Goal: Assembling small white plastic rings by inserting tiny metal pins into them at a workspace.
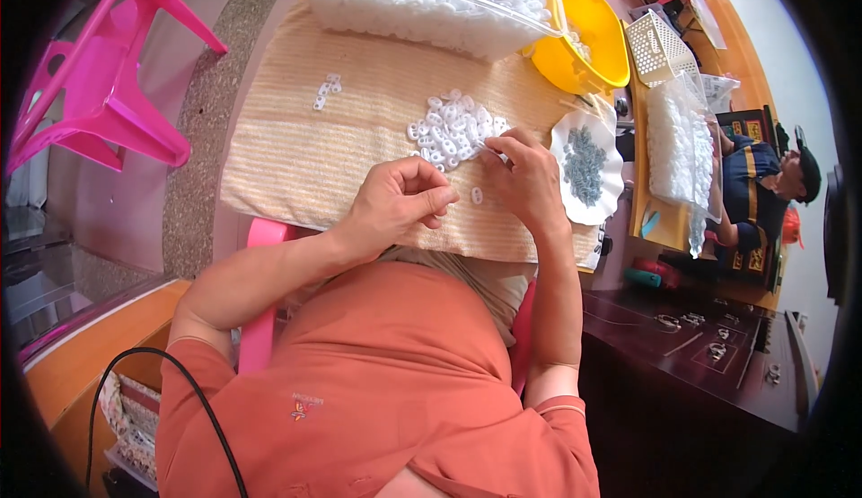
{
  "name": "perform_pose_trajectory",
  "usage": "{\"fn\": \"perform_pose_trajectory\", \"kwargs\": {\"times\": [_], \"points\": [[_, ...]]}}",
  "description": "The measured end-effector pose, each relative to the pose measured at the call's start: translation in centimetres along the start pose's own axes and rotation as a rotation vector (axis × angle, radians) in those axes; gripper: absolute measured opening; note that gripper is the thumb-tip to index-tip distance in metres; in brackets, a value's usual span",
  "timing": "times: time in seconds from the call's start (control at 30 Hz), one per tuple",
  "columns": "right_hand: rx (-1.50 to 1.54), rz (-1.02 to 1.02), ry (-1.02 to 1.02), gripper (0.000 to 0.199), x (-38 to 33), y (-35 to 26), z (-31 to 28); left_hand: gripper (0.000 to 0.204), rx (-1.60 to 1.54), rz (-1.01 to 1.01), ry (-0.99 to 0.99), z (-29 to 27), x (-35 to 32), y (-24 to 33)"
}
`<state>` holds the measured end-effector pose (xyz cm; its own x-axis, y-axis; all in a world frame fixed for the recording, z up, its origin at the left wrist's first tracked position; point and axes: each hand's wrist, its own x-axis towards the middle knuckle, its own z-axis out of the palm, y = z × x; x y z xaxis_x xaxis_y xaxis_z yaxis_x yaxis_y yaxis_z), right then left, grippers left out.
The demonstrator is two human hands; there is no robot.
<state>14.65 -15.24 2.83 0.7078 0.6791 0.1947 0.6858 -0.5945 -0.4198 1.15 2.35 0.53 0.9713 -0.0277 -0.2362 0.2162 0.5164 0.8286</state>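
A loose heap of small white oval plastic pieces with holes lies on the cloth-covered table in front of me. My right hand reaches to the heap's right edge, thumb and fingers drawn together; whatever sits at their tips is too small to make out. Left of it, my left hand is held just below the heap in a pinch, and its fingers hide anything between them. One single white piece lies apart between the hands. Beside my right hand stands a white wavy-edged dish with many tiny grey parts.
A clear bin full of white pieces stands at the table's far side, a yellow basin to its right. Several white pieces lie at left. A pink stool is on the floor; another person sits at right.
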Motion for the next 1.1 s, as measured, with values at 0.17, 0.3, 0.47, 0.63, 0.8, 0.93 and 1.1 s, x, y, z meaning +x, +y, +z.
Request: {"fn": "perform_pose_trajectory", "kwargs": {"times": [0.17,0.3,0.47,0.63,0.8,0.93,1.1], "points": [[0.082,-0.005,0.047,0.019,-0.4,0.5,0.1,0.012,0.009,0.004,0.004,0.1,0.1,0.0],[0.131,0.062,0.083,0.020,-0.9,0.6,-0.5,0.012,-0.001,0.010,0.003,0.0,0.2,-0.1],[0.069,0.150,0.038,0.017,-2.2,1.0,-1.1,0.011,0.015,0.015,0.006,0.0,0.2,-0.1],[0.015,0.141,0.036,0.018,-2.8,0.2,-0.8,0.011,0.006,0.010,-0.003,0.1,0.1,-0.1],[-0.065,0.056,0.029,0.013,-2.7,-0.2,-1.0,0.011,0.011,0.009,0.003,0.1,0.1,-0.2],[-0.093,0.006,0.021,0.010,-2.8,-0.2,-0.8,0.011,0.014,0.009,0.003,0.2,0.1,-0.2],[-0.092,-0.012,0.122,0.006,-3.0,0.2,-0.4,0.011,0.010,0.004,0.010,0.2,0.1,-0.2]]}}
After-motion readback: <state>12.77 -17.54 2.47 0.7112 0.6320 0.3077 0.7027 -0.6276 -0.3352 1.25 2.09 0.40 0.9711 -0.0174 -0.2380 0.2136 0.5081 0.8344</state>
